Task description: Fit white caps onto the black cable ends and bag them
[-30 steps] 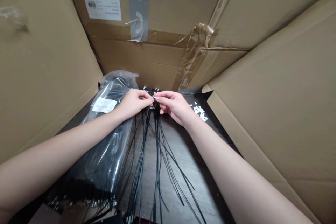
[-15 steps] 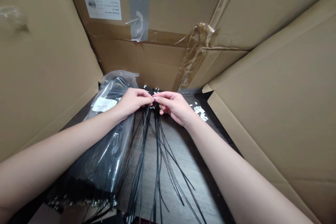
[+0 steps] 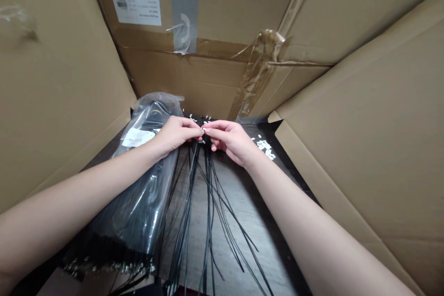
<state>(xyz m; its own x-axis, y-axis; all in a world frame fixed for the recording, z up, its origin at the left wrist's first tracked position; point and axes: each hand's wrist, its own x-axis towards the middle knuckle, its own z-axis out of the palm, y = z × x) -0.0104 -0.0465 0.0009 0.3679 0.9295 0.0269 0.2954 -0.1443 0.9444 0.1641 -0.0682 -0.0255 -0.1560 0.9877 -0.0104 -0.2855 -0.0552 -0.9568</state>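
Observation:
My left hand [image 3: 182, 130] and my right hand [image 3: 227, 138] meet fingertip to fingertip over the far part of the dark table. Thumb and forefinger of the left are pinched on the end of a thin black cable. The right pinches a tiny white connector [image 3: 204, 129] at that same end; whether it is seated on the cable cannot be seen. Beneath the hands, several black cables [image 3: 187, 194] fan out toward me, with white pieces at their far ends. More loose white connectors [image 3: 265, 147] lie in a small pile right of my right hand.
A clear plastic bag [image 3: 149, 203] full of black cables with metal-tipped ends lies at left under my left forearm. Cardboard walls [image 3: 364, 125] stand left, right and behind. The back carton [image 3: 222, 14] carries a label and peeling tape. Dark wooden tabletop [image 3: 239, 212] lies between.
Hardly anything differs. Both hands keep their pinch at the same spot, with only a slight shift of the fingertips; the view has shifted very slightly.

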